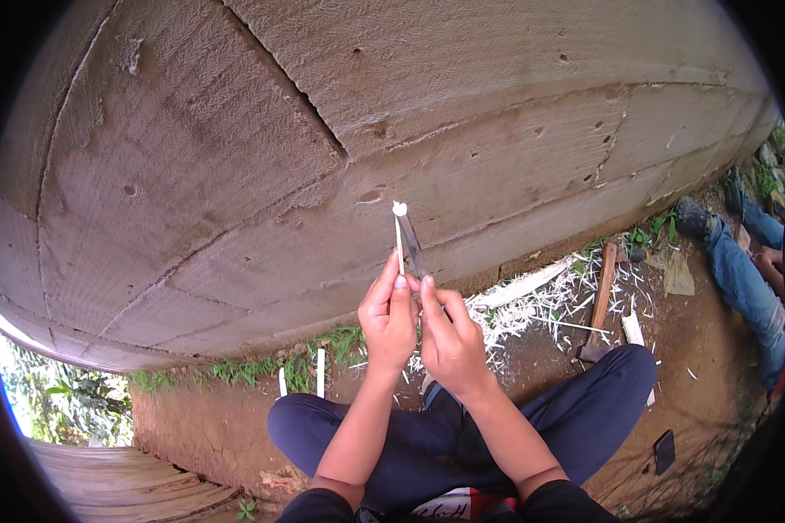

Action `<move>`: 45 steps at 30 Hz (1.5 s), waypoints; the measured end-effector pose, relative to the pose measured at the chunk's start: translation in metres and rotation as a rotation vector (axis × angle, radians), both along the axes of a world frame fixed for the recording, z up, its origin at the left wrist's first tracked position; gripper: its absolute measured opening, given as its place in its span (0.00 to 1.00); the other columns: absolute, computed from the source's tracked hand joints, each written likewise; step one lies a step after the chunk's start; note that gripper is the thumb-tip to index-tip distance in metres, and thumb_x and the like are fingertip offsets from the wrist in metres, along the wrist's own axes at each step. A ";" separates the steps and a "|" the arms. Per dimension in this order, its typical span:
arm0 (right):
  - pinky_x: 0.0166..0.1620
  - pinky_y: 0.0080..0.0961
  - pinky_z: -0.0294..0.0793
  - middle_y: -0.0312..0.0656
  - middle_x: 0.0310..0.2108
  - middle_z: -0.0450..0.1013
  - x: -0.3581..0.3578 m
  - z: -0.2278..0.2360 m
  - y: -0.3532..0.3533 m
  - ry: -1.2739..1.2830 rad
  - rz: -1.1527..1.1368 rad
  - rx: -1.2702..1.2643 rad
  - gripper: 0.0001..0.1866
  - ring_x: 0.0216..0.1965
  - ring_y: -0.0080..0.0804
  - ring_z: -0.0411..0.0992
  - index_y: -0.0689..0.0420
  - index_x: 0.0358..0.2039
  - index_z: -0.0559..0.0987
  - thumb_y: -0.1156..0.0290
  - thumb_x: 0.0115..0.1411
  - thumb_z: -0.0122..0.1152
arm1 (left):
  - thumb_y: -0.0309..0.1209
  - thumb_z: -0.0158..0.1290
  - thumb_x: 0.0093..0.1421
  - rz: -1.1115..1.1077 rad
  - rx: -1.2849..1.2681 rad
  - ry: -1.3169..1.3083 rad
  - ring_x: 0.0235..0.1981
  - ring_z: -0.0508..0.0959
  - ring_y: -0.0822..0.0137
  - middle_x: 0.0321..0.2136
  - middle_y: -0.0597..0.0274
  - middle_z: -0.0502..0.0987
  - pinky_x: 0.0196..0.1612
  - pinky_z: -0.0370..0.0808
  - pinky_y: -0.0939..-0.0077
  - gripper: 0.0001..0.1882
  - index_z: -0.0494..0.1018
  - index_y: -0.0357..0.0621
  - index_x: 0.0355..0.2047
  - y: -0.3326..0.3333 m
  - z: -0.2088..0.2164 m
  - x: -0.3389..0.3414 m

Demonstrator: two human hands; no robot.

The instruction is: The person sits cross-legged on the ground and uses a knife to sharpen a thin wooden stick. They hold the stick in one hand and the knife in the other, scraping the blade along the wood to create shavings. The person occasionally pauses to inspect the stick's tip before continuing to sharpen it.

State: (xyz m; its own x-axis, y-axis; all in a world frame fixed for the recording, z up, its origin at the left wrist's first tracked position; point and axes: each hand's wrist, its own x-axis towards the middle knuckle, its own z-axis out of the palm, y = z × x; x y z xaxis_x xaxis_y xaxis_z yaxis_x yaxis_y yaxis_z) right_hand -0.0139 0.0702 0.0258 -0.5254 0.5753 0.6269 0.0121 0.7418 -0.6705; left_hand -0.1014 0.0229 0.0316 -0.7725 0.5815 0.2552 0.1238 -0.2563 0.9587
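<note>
While the left hand [389, 329] pinches a slim wooden stick [399, 245] upright, out before the block wall [497, 131], the right hand [455, 347] grips a knife [414, 248], its blade just right of the stick and seeming to meet it near the pale curl [399, 208] at the far tip. This looks like fine shaving, so a shallow blade angle and light, even strokes should suit such thin wood, with the left fingertips well below the edge.
</note>
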 end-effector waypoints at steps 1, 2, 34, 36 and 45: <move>0.25 0.29 0.75 0.45 0.38 0.70 -0.001 0.001 0.001 -0.007 -0.001 0.005 0.29 0.25 0.38 0.74 0.61 0.56 0.68 0.82 0.49 0.53 | 0.25 0.42 0.65 0.005 -0.020 0.013 0.17 0.62 0.85 0.27 0.68 0.73 0.19 0.60 0.90 0.19 0.65 0.39 0.57 0.000 -0.002 -0.001; 0.25 0.29 0.75 0.45 0.38 0.70 -0.001 0.001 0.001 0.001 0.009 -0.010 0.29 0.26 0.38 0.74 0.62 0.56 0.67 0.83 0.50 0.53 | 0.25 0.42 0.65 0.009 -0.039 0.026 0.17 0.62 0.85 0.27 0.68 0.73 0.19 0.60 0.90 0.19 0.65 0.39 0.56 0.000 -0.004 -0.002; 0.30 0.32 0.71 0.45 0.34 0.66 0.041 -0.016 -0.020 0.025 0.186 -0.245 0.32 0.27 0.40 0.70 0.57 0.63 0.58 0.80 0.56 0.48 | 0.31 0.43 0.66 0.106 -0.025 -0.040 0.17 0.55 0.84 0.18 0.74 0.62 0.18 0.52 0.86 0.18 0.65 0.36 0.54 0.000 -0.026 -0.011; 0.30 0.33 0.70 0.47 0.34 0.65 0.054 -0.020 -0.024 0.052 0.177 -0.277 0.31 0.27 0.43 0.70 0.56 0.63 0.57 0.78 0.57 0.48 | 0.31 0.43 0.66 0.046 0.014 -0.043 0.16 0.54 0.84 0.17 0.75 0.61 0.18 0.52 0.86 0.18 0.65 0.36 0.54 0.006 -0.026 0.000; 0.32 0.35 0.69 0.49 0.34 0.65 0.046 -0.021 -0.034 0.036 0.203 -0.370 0.30 0.28 0.46 0.70 0.56 0.62 0.58 0.77 0.58 0.47 | 0.32 0.44 0.66 0.078 -0.044 -0.101 0.16 0.55 0.84 0.17 0.76 0.60 0.17 0.51 0.87 0.17 0.67 0.38 0.53 -0.002 -0.019 -0.010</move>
State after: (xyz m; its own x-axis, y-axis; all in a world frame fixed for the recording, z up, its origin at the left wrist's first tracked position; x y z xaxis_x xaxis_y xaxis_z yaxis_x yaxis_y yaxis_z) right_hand 0.0321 0.0364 0.0043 -0.6326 0.6525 0.4171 -0.1374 0.4355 -0.8896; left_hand -0.1115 0.0212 0.0126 -0.8362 0.5276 0.1496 0.0444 -0.2067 0.9774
